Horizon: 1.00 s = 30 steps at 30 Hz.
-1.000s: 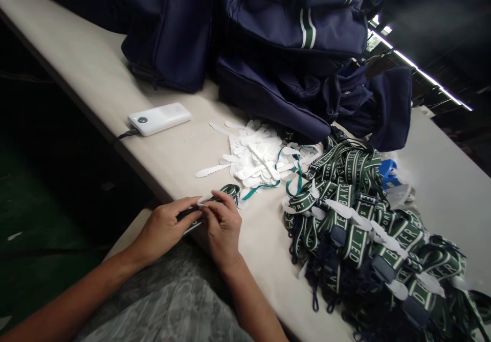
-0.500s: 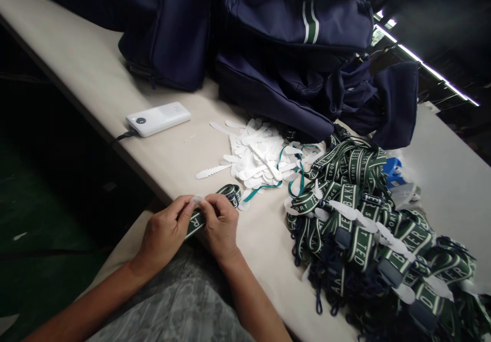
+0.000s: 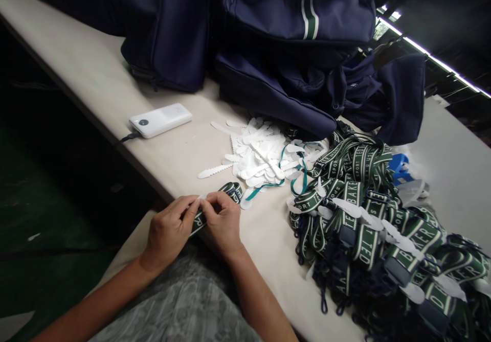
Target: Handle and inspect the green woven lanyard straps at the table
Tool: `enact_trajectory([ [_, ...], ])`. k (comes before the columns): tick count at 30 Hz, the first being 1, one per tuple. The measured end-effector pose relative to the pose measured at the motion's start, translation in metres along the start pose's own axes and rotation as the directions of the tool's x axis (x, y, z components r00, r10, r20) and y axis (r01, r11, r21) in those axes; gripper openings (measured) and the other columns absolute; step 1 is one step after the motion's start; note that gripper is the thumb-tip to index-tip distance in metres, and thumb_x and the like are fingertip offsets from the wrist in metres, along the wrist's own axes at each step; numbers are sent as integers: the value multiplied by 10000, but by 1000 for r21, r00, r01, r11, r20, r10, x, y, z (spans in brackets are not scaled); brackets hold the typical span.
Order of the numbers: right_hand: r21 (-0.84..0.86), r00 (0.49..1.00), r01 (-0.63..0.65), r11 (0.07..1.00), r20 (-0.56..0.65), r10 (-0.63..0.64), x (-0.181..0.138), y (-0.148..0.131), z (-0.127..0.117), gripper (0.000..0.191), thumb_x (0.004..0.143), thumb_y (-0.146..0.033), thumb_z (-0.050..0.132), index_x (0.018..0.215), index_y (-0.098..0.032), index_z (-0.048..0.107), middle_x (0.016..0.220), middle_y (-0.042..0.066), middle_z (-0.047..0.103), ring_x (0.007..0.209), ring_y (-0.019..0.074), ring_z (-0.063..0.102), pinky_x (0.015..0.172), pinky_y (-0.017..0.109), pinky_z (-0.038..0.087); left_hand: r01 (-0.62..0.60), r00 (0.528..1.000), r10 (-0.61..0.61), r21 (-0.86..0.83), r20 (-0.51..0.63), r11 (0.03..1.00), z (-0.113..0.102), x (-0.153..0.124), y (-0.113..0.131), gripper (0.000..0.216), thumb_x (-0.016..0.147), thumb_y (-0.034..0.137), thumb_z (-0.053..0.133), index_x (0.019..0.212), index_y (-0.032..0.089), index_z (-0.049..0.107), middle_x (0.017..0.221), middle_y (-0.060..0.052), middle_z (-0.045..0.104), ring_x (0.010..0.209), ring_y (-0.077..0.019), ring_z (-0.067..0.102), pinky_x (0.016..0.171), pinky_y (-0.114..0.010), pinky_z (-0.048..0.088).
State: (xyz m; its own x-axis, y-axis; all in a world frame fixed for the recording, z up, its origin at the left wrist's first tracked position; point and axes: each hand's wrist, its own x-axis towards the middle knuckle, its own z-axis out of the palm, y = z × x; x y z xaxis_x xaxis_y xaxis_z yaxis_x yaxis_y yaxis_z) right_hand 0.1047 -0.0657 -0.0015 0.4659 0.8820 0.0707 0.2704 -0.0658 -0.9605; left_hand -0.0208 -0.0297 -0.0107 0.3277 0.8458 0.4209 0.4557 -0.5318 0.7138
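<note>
At the table's near edge, my left hand (image 3: 169, 229) and my right hand (image 3: 223, 224) meet fingertip to fingertip. Both pinch a small white strip (image 3: 201, 197), mostly hidden by the fingers. Beneath it lies a rolled green webbing strap (image 3: 197, 224) with white lettering and edge stripes; its looped end shows beyond my right hand. Whether the strip goes all the way around the strap cannot be seen. Just past the hands is a heap of white notched strips (image 3: 257, 153), with a thin teal ribbon (image 3: 264, 187) trailing out of it.
A large pile of similar bundled straps (image 3: 368, 229) covers the right side, several wrapped with white strips. Navy bags (image 3: 276, 86) are stacked at the back. A white power bank (image 3: 161, 120) with a cable lies to the left. A blue object (image 3: 399, 168) sits behind the straps.
The fingertips have drawn closer together, and less of the white strip shows between them. The whole view has shifted slightly.
</note>
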Motion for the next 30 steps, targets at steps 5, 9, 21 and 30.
enact_trajectory([
  [5, -69, 997, 38, 997, -58, -42, -1, -1, 3, 153, 853, -255, 638, 714, -194, 618, 740, -13, 639, 670, 132, 566, 685, 249, 448, -77, 997, 77, 15, -3, 997, -5, 9, -3, 173, 954, 268, 595, 938, 166, 734, 912, -58, 731, 860, -205, 677, 850, -300, 515],
  [9, -1, 997, -70, 998, -34, 70, 2, -4, 0, 109, 812, -268, 684, 822, -194, 605, 730, -41, 613, 570, 104, 478, 586, 235, 401, 61, 998, -62, -242, 4, 968, -5, 12, -4, 143, 923, 268, 640, 887, 172, 740, 885, -35, 722, 817, -176, 683, 803, -267, 538],
  [21, -44, 990, -134, 990, 33, 136, 14, -11, 0, 45, 767, -209, 629, 724, -199, 625, 634, -58, 566, 566, 115, 477, 577, 241, 382, -295, 943, 272, -101, -193, 950, 9, 18, -11, 212, 863, 23, 651, 961, 184, 747, 872, -41, 737, 781, -178, 682, 784, -310, 551],
  [30, -29, 999, 29, 999, -41, -30, 3, 3, 4, 81, 859, -189, 584, 834, -206, 660, 755, -22, 641, 688, 139, 568, 680, 253, 448, -148, 988, 153, -223, 4, 963, -11, 14, -19, 110, 906, 163, 634, 915, 205, 735, 861, -25, 742, 788, -171, 702, 780, -262, 563],
])
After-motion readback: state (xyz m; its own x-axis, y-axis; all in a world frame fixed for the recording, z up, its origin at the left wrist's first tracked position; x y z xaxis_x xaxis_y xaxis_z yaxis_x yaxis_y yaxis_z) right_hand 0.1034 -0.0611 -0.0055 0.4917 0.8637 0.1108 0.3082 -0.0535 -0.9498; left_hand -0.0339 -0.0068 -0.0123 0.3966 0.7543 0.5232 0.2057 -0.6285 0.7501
